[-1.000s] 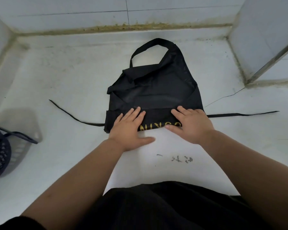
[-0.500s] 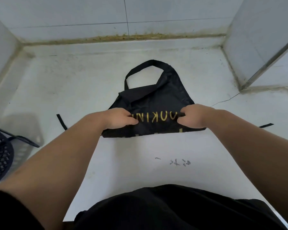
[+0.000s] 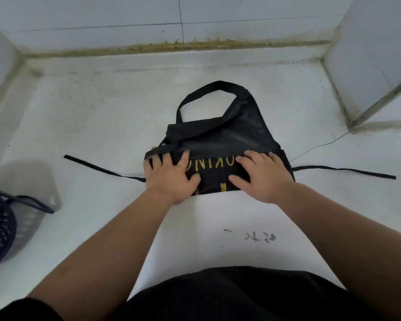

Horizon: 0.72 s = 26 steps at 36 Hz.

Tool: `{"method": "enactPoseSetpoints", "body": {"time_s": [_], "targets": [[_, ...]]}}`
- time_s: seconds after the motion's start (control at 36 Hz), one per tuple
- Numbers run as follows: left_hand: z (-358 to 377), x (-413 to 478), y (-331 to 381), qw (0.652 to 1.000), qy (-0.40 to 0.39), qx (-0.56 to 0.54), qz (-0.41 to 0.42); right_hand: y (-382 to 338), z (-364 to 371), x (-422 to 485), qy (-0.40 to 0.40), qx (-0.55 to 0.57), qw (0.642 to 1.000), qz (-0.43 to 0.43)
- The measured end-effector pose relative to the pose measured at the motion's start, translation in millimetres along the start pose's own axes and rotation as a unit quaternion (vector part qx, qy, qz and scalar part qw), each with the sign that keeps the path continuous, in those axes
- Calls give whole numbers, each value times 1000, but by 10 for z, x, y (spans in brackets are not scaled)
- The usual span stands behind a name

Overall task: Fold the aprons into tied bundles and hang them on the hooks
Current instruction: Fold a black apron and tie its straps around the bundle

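Head view: we press the folded black apron point(image 3: 220, 140) flat on the white desk point(image 3: 102, 117), left hand point(image 3: 169, 179) and right hand point(image 3: 262, 179) fingers point(image 3: 183, 158) spread; its neck loop point(image 3: 206, 88) points away, ties point(image 3: 345, 170) run left-right.

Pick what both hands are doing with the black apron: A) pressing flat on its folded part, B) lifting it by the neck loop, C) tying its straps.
A: the left hand and right hand lie with straight fingers on the folded apron.
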<state>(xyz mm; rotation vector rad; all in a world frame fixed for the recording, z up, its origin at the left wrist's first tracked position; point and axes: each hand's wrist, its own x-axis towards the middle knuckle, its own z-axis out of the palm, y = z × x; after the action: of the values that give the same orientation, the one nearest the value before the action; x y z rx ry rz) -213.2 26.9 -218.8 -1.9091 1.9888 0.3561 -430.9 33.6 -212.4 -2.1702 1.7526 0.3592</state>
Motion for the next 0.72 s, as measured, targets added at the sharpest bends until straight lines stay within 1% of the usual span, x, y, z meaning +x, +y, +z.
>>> {"method": "enactPoseSetpoints", "body": {"time_s": [0.06,0.14,0.19,0.25,0.31,0.39,0.47,0.56,0.61,0.67,0.72], "targets": [[-13,10,-68,1000,10,-9,-10,-17,-154,77,39,-1,999,10],[-66,29,-113,999,19,-30,20,-21,-314,199,20,0,1000,9],[-113,71,-140,995,63,-75,25,-8,-389,286,8,25,999,20],[-172,125,-180,980,129,-149,-13,-1,-460,379,27,58,997,31],[-211,196,-242,967,161,-187,-65,1,-553,486,69,98,992,47],[-292,279,-316,971,136,-175,-90,-8,-721,675,112,161,977,78],[-409,366,-331,967,103,-211,-97,-26,-861,869,131,222,961,96],[-527,484,-325,954,107,-269,-74,-19,-962,1038,120,285,942,128],[-585,601,-329,943,134,-304,-29,24,-995,1173,106,329,923,169],[-642,712,-325,933,168,-317,19,82,-1013,1295,85,384,896,207],[-697,823,-319,927,201,-311,57,121,-1020,1384,46,444,870,209]]}}
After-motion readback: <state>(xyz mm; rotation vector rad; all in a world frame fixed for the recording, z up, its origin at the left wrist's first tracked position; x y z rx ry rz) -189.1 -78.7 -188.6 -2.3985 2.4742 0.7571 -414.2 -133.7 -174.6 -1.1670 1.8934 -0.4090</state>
